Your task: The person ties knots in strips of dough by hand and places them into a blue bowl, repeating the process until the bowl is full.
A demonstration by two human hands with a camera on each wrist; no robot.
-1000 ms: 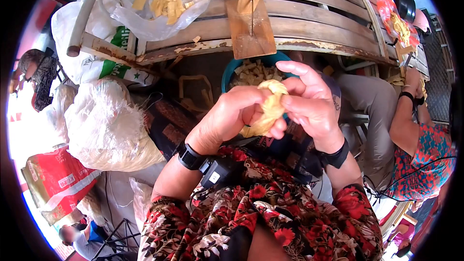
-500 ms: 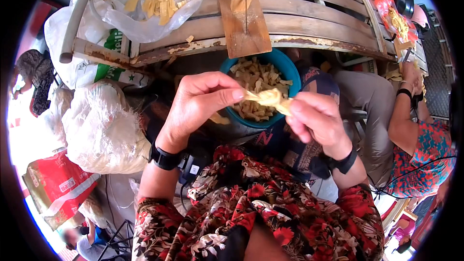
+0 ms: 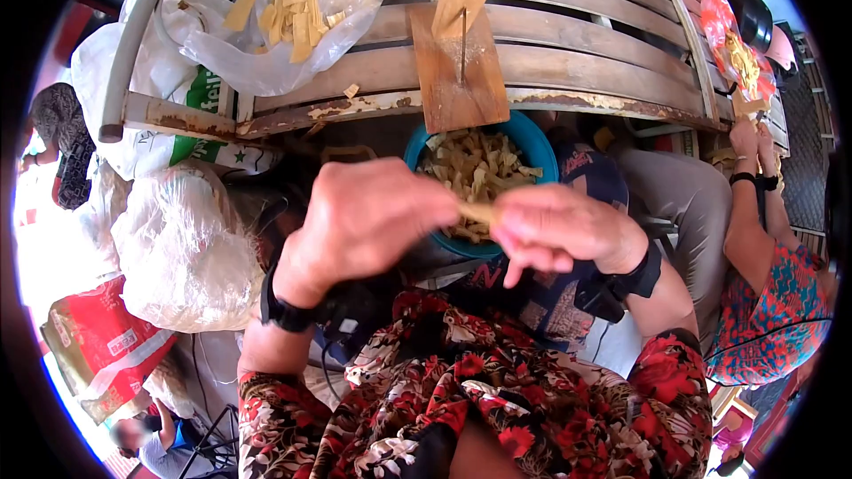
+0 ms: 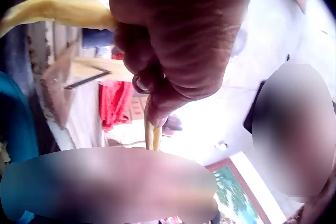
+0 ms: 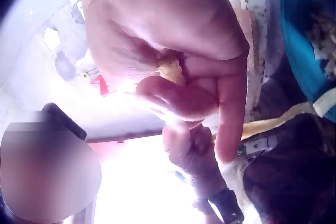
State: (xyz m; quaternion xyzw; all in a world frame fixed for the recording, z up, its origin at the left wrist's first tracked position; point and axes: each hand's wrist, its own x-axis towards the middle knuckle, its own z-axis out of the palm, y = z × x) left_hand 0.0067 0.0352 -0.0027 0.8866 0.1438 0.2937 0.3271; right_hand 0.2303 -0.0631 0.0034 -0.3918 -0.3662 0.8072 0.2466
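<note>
Over a blue bowl (image 3: 538,144) full of pale yellow strips, both of my hands hold one yellow strip (image 3: 477,211) between them. My left hand (image 3: 441,204) is knuckles-up and grips one end; in the left wrist view the strip (image 4: 62,8) sticks out of the curled fingers. My right hand (image 3: 512,223) pinches the other end, and in the right wrist view a bit of the yellow strip (image 5: 169,70) shows between thumb and fingers. Most of the strip is hidden by the hands.
A wooden block with an upright spike (image 3: 454,66) lies on the slatted bench (image 3: 586,44) behind the bowl. A clear bag of strips (image 3: 293,0) sits at the bench's left. White sacks (image 3: 182,244) stand at left. Another person (image 3: 768,302) sits at right.
The hands have come down from chest height toward the bowl and turned knuckles-up. The looped strip seen earlier is now drawn out short between them and mostly covered.
</note>
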